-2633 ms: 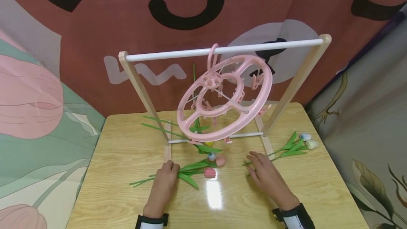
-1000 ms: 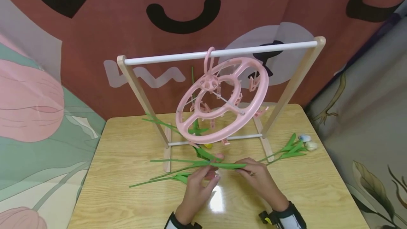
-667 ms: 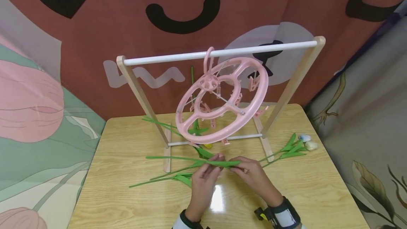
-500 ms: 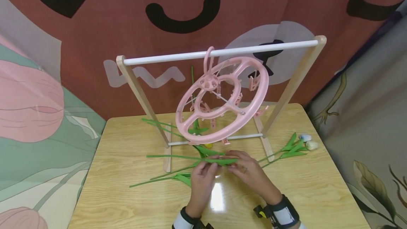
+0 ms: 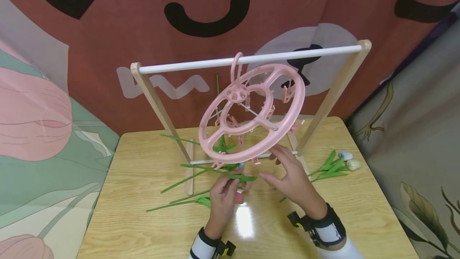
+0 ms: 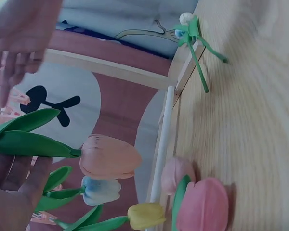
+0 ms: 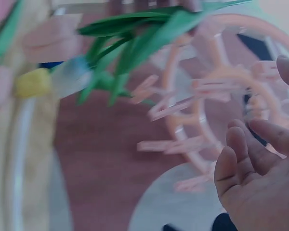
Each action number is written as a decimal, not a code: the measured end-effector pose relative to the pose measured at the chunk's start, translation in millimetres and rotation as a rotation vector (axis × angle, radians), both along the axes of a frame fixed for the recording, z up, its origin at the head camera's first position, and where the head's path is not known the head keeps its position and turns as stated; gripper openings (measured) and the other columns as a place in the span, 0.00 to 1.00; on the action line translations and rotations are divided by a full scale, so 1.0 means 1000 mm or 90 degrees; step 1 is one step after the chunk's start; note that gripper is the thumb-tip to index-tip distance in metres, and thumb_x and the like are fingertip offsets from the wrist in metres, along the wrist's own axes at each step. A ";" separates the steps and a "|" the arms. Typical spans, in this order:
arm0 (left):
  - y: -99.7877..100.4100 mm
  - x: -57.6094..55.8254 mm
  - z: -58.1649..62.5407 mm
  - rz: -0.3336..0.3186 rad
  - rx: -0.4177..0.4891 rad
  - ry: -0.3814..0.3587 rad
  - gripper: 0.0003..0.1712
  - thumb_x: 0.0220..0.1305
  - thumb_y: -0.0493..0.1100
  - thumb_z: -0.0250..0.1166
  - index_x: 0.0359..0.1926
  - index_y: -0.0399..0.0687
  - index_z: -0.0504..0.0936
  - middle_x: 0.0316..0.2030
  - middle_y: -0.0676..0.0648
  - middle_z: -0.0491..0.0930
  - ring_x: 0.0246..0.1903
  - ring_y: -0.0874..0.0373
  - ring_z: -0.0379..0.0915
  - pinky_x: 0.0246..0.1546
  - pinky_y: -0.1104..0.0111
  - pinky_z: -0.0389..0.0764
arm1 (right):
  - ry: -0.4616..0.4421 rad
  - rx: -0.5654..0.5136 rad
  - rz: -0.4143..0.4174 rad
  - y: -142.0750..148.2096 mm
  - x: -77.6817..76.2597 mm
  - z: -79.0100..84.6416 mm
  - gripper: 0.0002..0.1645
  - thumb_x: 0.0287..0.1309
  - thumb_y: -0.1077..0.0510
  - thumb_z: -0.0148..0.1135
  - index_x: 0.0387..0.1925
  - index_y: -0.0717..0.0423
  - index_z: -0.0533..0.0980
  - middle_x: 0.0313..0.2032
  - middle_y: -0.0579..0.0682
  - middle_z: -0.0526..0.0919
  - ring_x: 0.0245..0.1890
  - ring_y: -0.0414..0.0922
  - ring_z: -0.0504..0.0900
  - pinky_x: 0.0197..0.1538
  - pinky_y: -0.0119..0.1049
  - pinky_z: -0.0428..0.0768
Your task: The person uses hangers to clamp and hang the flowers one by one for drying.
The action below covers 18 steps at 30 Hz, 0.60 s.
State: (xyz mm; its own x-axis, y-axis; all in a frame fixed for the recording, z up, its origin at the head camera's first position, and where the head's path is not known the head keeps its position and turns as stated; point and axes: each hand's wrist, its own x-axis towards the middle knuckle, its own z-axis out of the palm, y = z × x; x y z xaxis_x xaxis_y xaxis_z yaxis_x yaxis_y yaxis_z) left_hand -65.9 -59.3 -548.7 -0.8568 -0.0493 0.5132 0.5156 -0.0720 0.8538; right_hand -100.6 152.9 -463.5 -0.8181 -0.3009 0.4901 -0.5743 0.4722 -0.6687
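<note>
My left hand (image 5: pixel 223 195) pinches an artificial tulip by its green leaves and stem, in front of the rack. Its peach-pink head (image 6: pixel 108 156) points down in the left wrist view. My right hand (image 5: pixel 292 179) holds nothing; its fingers are spread, reaching up beside the lower rim of a pink round clip hanger (image 5: pixel 251 155). Pink clothespins (image 7: pixel 173 146) dangle from that hanger. Beyond the held tulip, a blue-and-white tulip (image 6: pixel 101 190) and a yellow tulip (image 6: pixel 147 215) also have their heads down. Pink tulips (image 6: pixel 202 207) lie on the table under my left hand.
A wooden rack with a white top bar (image 5: pixel 201 65) carries the hanger by its hook (image 5: pixel 235 67). Its low white crossbar (image 5: pixel 201 162) spans the feet. White and blue tulips (image 5: pixel 353 165) lie at the table's right. Printed cloths hang behind and at both sides.
My left hand has picked up a tulip from the table, and both hands were on it. My right hand has since let go and risen toward the hanger; the left has shifted slightly left.
</note>
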 end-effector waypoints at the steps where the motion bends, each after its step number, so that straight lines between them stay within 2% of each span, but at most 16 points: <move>1: 0.000 -0.001 0.000 0.003 -0.009 0.009 0.17 0.69 0.22 0.59 0.55 0.32 0.82 0.49 0.29 0.81 0.50 0.56 0.84 0.52 0.66 0.87 | 0.006 -0.006 0.010 -0.002 -0.002 0.005 0.46 0.49 0.60 0.79 0.71 0.54 0.71 0.55 0.51 0.81 0.48 0.44 0.77 0.44 0.37 0.82; 5: -0.003 -0.001 0.002 0.032 -0.068 0.044 0.18 0.68 0.23 0.61 0.56 0.34 0.83 0.47 0.35 0.84 0.41 0.52 0.84 0.45 0.69 0.89 | 0.009 -0.013 0.050 -0.009 -0.007 0.024 0.48 0.49 0.58 0.80 0.72 0.53 0.70 0.47 0.45 0.80 0.45 0.41 0.75 0.43 0.35 0.80; 9: -0.008 -0.001 0.004 0.100 -0.145 0.092 0.15 0.65 0.23 0.65 0.51 0.34 0.84 0.42 0.38 0.85 0.34 0.53 0.82 0.40 0.75 0.86 | 0.013 -0.004 0.081 -0.015 -0.011 0.037 0.47 0.51 0.57 0.79 0.73 0.53 0.69 0.50 0.47 0.81 0.41 0.41 0.76 0.42 0.34 0.81; 11: -0.010 -0.001 0.004 0.124 -0.167 0.113 0.15 0.63 0.23 0.66 0.50 0.34 0.85 0.41 0.39 0.86 0.36 0.52 0.82 0.42 0.77 0.85 | 0.035 0.002 0.089 -0.018 -0.014 0.039 0.42 0.52 0.59 0.78 0.69 0.55 0.73 0.50 0.48 0.83 0.39 0.42 0.78 0.42 0.34 0.82; 14: -0.012 -0.002 0.003 0.134 -0.176 0.126 0.16 0.61 0.22 0.67 0.49 0.34 0.85 0.40 0.40 0.85 0.36 0.53 0.83 0.42 0.77 0.85 | 0.057 -0.004 0.099 -0.020 -0.017 0.040 0.33 0.51 0.63 0.77 0.61 0.58 0.78 0.47 0.49 0.85 0.37 0.42 0.81 0.40 0.33 0.85; 16: -0.012 -0.002 0.003 0.135 -0.179 0.131 0.15 0.61 0.22 0.67 0.49 0.33 0.85 0.40 0.40 0.85 0.36 0.53 0.83 0.42 0.77 0.86 | 0.047 -0.020 0.105 -0.020 -0.017 0.040 0.28 0.51 0.67 0.77 0.56 0.58 0.79 0.44 0.48 0.85 0.37 0.41 0.82 0.41 0.33 0.86; 18: -0.012 -0.003 0.004 0.136 -0.182 0.129 0.14 0.62 0.23 0.67 0.48 0.33 0.84 0.40 0.41 0.85 0.36 0.54 0.84 0.41 0.76 0.86 | 0.010 -0.049 0.115 -0.020 -0.016 0.039 0.26 0.52 0.69 0.76 0.53 0.58 0.79 0.43 0.50 0.86 0.39 0.39 0.84 0.43 0.33 0.88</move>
State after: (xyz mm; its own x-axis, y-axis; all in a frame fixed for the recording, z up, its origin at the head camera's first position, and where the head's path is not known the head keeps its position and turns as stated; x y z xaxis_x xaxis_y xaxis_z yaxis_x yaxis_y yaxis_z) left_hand -68.8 -71.7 -545.0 -0.7230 -0.0469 0.6893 0.6528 0.2802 0.7038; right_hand -116.6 132.9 -424.2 -0.7460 -0.4031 0.5301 -0.6560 0.3078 -0.6891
